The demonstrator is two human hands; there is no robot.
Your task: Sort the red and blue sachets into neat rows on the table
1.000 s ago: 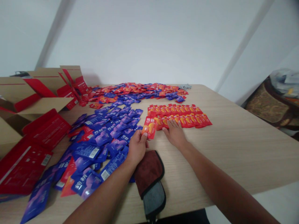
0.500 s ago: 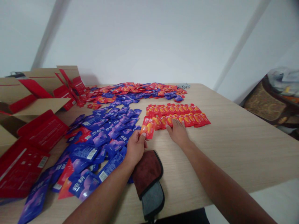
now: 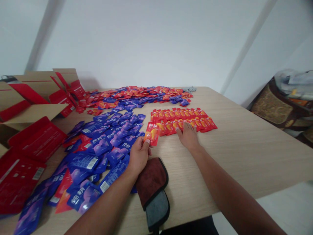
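Note:
Between the thumb and fingers of my left hand (image 3: 140, 153) is a red sachet (image 3: 153, 133) with orange fruit printed on it, held upright at the left end of two overlapping rows. The back row of red sachets (image 3: 179, 113) lies just behind the front row of red sachets (image 3: 206, 124). My right hand (image 3: 188, 135) lies palm down with its fingers stretched over the middle of the front row, touching it. Blue-purple sachets (image 3: 100, 145) are heaped to the left of my left hand.
Open red-and-brown cardboard boxes (image 3: 36, 140) stand at the left. A long mixed pile of red and blue sachets (image 3: 146, 93) runs along the back of the wooden table (image 3: 244, 153). A maroon and grey padded cloth piece (image 3: 153, 182) lies near the front edge. A patterned chair (image 3: 271, 102) stands at the right.
My right hand has shifted slightly to the right along the front row. The left hand still holds the red sachet in the same place; the whole view has moved a little.

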